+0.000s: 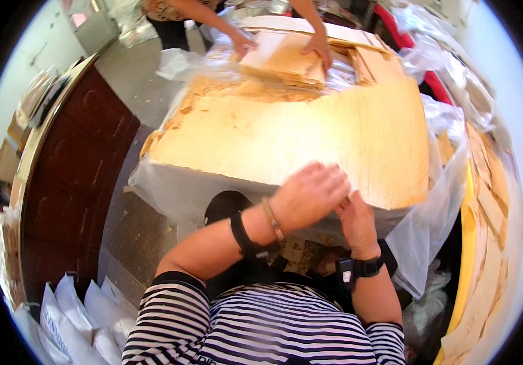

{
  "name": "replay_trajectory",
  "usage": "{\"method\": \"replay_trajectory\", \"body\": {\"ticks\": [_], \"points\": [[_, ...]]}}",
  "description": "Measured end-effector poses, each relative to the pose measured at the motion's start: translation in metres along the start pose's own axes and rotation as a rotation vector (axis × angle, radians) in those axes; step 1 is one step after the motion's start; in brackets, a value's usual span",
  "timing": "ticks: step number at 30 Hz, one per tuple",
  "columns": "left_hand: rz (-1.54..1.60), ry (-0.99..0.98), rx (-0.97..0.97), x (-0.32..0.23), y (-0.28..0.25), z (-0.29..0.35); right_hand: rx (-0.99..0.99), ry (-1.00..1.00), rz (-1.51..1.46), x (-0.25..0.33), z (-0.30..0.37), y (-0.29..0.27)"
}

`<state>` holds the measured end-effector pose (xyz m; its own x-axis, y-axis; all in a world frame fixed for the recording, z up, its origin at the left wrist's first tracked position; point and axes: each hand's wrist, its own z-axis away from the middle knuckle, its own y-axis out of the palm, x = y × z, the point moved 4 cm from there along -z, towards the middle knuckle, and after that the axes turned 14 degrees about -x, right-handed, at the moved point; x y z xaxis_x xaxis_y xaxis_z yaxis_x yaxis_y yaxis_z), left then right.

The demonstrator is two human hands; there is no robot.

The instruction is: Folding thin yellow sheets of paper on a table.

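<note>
My left hand (311,192) and my right hand (358,226) come together just over the near edge of a wide pale yellow wood veneer sheet (231,131). The left hand's fingers are stretched out across the right hand's fingertips. On the right hand, the fingers point upward and are partly hidden behind the left. No object shows between them. The veneer sheet lies flat on a plastic-wrapped stack or table and has a ragged far edge. Across it, another person's hands (317,50) grip a bundle of smaller veneer pieces (282,58).
Clear plastic sheeting (173,188) hangs over the table's sides. A dark red wooden cabinet (70,176) stands at left, with white sacks (70,310) below it. Long veneer strips (486,243) lie at right beside a yellow edge. Red material (395,27) and plastic line the back right.
</note>
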<state>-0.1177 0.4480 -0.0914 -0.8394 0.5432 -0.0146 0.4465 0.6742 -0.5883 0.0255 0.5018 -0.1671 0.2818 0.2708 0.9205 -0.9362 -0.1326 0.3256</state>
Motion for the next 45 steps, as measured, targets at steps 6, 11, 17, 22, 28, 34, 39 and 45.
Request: {"method": "replay_trajectory", "body": {"ticks": [6,11,17,22,28,34,39,45], "points": [[0.448,-0.903,0.231,0.005,-0.021,0.122,-0.282,0.210,-0.264,-0.034,-0.042,-0.048],[1.124,-1.849,-0.595,0.076,-0.080,0.220,-0.291,0.238,-0.227,-0.013,-0.023,-0.050],[0.969,-1.821,-0.803,0.124,-0.081,0.223,-0.570,-0.064,-0.163,-0.024,-0.040,-0.070],[0.660,-1.605,-0.835,0.137,-0.070,0.199,-0.416,-0.937,0.838,0.016,-0.009,0.009],[0.424,-1.488,-0.748,0.142,-0.056,0.201,-0.031,-1.275,1.315,-0.009,-0.001,0.077],[-0.238,-1.327,-0.119,0.113,-0.061,0.146,0.004,-1.240,1.477,-0.037,-0.019,0.074],[-0.400,-0.362,-0.250,0.064,-0.027,0.078,0.006,-1.238,1.465,-0.038,-0.016,0.080],[-0.463,-0.307,-0.021,0.049,0.027,0.069,0.117,-1.015,1.401,-0.040,-0.023,0.073]]}}
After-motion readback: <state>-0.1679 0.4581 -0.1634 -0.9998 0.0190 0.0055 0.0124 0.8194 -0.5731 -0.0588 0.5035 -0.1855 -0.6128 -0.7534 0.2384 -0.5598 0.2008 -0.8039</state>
